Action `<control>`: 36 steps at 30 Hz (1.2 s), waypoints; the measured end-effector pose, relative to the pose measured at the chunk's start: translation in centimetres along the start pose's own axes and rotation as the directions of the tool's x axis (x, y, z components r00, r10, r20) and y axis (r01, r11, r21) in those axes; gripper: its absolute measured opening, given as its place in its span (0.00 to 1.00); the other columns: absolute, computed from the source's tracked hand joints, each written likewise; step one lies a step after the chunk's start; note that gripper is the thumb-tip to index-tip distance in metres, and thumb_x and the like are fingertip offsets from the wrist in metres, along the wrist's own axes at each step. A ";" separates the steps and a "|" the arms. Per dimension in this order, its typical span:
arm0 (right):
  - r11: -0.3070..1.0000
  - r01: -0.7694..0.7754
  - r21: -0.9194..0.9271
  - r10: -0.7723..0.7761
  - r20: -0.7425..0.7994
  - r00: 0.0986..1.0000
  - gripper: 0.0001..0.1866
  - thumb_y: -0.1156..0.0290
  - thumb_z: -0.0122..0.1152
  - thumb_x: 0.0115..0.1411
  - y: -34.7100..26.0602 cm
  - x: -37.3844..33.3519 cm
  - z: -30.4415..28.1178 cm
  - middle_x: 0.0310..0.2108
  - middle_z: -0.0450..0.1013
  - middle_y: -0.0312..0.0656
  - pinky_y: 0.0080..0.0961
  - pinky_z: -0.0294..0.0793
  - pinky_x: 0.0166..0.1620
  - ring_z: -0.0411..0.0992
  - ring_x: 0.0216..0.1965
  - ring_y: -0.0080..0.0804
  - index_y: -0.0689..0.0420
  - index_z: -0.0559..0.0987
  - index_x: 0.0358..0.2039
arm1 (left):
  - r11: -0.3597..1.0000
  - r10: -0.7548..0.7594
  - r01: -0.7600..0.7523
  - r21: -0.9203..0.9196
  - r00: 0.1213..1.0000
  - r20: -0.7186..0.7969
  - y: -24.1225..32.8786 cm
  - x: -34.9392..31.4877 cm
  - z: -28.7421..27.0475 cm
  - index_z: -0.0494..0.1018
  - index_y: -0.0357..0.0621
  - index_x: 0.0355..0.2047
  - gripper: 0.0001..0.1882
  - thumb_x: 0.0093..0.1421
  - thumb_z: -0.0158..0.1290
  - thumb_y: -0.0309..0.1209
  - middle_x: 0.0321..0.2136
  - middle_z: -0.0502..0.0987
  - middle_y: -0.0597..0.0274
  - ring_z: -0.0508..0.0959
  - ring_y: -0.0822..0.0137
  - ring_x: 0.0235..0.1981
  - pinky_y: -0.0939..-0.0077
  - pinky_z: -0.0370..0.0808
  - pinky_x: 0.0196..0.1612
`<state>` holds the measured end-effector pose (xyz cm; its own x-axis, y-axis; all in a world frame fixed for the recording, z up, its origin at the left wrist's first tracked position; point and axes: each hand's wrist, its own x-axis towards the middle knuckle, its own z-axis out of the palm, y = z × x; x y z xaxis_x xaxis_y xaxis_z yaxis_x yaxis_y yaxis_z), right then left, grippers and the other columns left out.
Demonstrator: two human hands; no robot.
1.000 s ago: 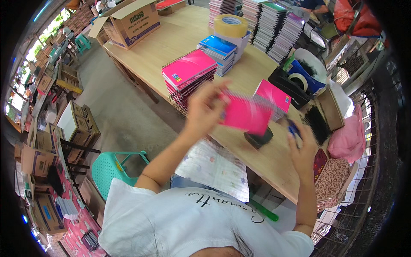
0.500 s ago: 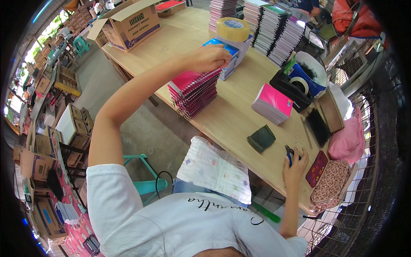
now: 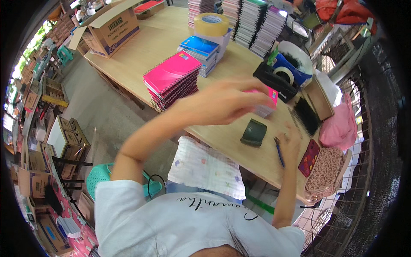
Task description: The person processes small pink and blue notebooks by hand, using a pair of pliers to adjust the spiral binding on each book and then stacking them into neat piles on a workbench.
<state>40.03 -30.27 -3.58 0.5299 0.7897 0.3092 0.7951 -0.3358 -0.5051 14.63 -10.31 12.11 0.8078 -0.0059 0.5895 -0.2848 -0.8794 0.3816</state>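
My left hand [image 3: 233, 102], blurred by motion, is held over the table with its fingers loosely bent and apart, nothing visible in them. It partly covers a block of pink-topped pads [image 3: 269, 97]. My right hand [image 3: 291, 140], also blurred, is at the table's near right and holds blue-handled pliers [image 3: 279, 152]. To the left of my left hand stands a stack of pink spiral notebooks [image 3: 172, 72], its top cover in full view. Behind that are blue-covered notebooks [image 3: 199, 46]. A dark green block-like object [image 3: 254, 132] lies between my two hands.
A wide tape roll [image 3: 211, 25] rests on a stack behind the blue notebooks. Tall notebook piles [image 3: 246, 23] stand at the back. Along the right are a black tape dispenser [image 3: 274, 81], black wire coils [image 3: 306, 115] and a patterned pouch [image 3: 324, 173]. A carton [image 3: 112, 32] stands far left.
My left hand has left the pink notebook stack and moved right and nearer, over the pink pads. My right hand has shifted slightly up, still with the pliers. The view has turned a little.
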 end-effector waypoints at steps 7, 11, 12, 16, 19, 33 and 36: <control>0.824 -0.161 -0.543 0.142 -0.077 0.987 0.13 0.65 0.59 0.58 6.7 6.8 1.4 0.42 0.70 0.47 0.41 0.70 0.45 0.69 0.44 0.49 0.56 0.74 0.42 | 0.962 0.207 -0.271 0.024 0.787 0.582 -15.1 11.3 13.5 0.78 0.50 0.43 0.21 0.46 0.61 0.22 0.47 0.76 0.61 0.74 0.58 0.50 0.63 0.70 0.54; 0.886 -0.134 -0.443 0.062 -0.174 0.983 0.10 0.69 0.56 0.61 10.0 6.6 1.5 0.41 0.68 0.50 0.43 0.69 0.44 0.69 0.44 0.50 0.60 0.71 0.39 | 0.999 0.020 -0.054 0.008 0.491 0.871 -15.3 15.4 14.8 0.78 0.53 0.39 0.18 0.46 0.63 0.27 0.39 0.80 0.65 0.75 0.60 0.48 0.62 0.65 0.59; 0.918 -0.113 -0.381 0.017 -0.246 0.969 0.09 0.70 0.55 0.61 10.7 6.2 1.2 0.41 0.68 0.51 0.43 0.69 0.45 0.69 0.44 0.50 0.61 0.71 0.39 | 0.999 0.034 -0.043 -0.016 0.481 0.876 -15.6 15.8 15.1 0.77 0.53 0.39 0.17 0.46 0.64 0.28 0.36 0.80 0.66 0.76 0.60 0.47 0.61 0.63 0.60; 0.991 0.121 0.052 -0.117 -0.078 0.990 0.13 0.71 0.61 0.56 1.3 0.6 0.6 0.38 0.67 0.50 0.40 0.69 0.38 0.70 0.37 0.51 0.61 0.72 0.40 | 0.984 -0.031 -0.111 0.141 0.672 0.740 -14.8 14.1 13.2 0.75 0.54 0.36 0.14 0.48 0.61 0.29 0.31 0.79 0.67 0.78 0.60 0.41 0.50 0.55 0.64; 0.886 0.459 -0.070 -0.442 0.172 0.880 0.26 0.67 0.69 0.48 -5.2 -3.5 2.1 0.40 0.68 0.47 0.36 0.70 0.36 0.72 0.36 0.42 0.52 0.76 0.50 | 0.938 0.038 -0.214 0.271 0.844 0.535 -12.4 13.7 10.9 0.73 0.54 0.35 0.10 0.51 0.57 0.27 0.30 0.77 0.64 0.78 0.59 0.38 0.48 0.50 0.66; 0.915 0.091 0.394 -0.114 0.035 0.993 0.13 0.73 0.59 0.60 -5.6 -1.1 -0.8 0.26 0.73 0.44 0.24 0.69 0.31 0.70 0.24 0.34 0.54 0.79 0.46 | 0.859 -0.501 0.489 -0.151 0.744 -0.442 -5.1 -12.2 14.5 0.78 0.46 0.42 0.18 0.52 0.51 0.14 0.36 0.68 0.56 0.72 0.61 0.35 0.72 0.72 0.38; 0.916 -0.003 0.401 -0.072 0.173 0.982 0.11 0.75 0.59 0.60 -5.1 -1.3 0.2 0.28 0.75 0.43 0.21 0.67 0.30 0.68 0.23 0.29 0.57 0.81 0.44 | 0.853 -0.501 0.495 -0.168 0.682 -0.532 -4.5 -11.8 16.2 0.77 0.42 0.36 0.09 0.52 0.59 0.23 0.39 0.66 0.55 0.70 0.60 0.38 0.70 0.71 0.38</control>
<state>35.21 -29.47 -1.58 0.4122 0.8886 0.2013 0.6085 -0.1041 -0.7867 14.75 -13.99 -8.12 0.4191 0.6899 0.5902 0.0705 -0.6728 0.7364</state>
